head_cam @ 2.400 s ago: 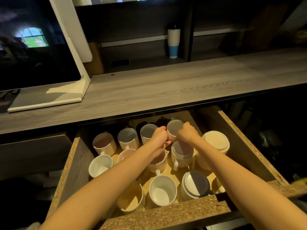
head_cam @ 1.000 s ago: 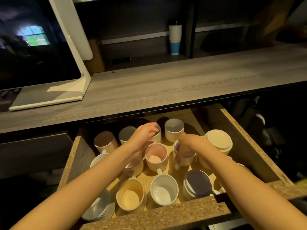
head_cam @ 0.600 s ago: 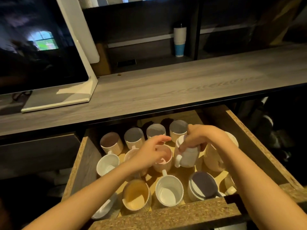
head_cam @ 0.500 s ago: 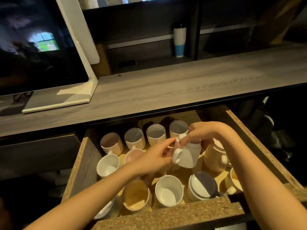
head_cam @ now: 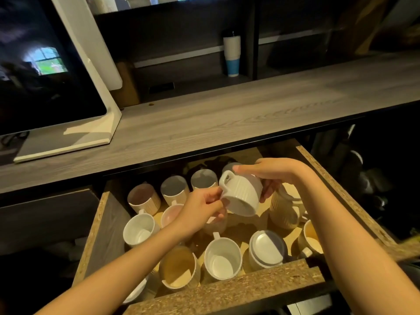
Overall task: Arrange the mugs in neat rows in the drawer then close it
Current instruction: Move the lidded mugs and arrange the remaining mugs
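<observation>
Two hands share one white ribbed mug (head_cam: 242,196), held in the air over the middle of the open drawer (head_cam: 227,294). The mug is tipped over, with its base toward six o'clock and its handle at eleven. The left hand (head_cam: 202,208) pinches the mug at its nine o'clock side, just under the handle. The right hand (head_cam: 272,176) curls over it from two o'clock, thumb along the top and fingers tucked beneath the three o'clock side. At ten o'clock from the held mug, a back row of mugs (head_cam: 173,187) stands upright, three of them side by side. A pink mug (head_cam: 170,214) and a plain white mug (head_cam: 139,230) sit at eight o'clock, partly behind the left wrist. At six o'clock stands another white mug (head_cam: 221,260), with a yellow-lined mug (head_cam: 178,267) at its nine. A beige mug (head_cam: 284,212) stands at four o'clock. Beyond the drawer, at twelve, runs a grey wood counter (head_cam: 227,114); on it at ten o'clock is a dark monitor (head_cam: 45,64), and a white-and-blue tumbler (head_cam: 231,55) stands on the shelf behind.
</observation>
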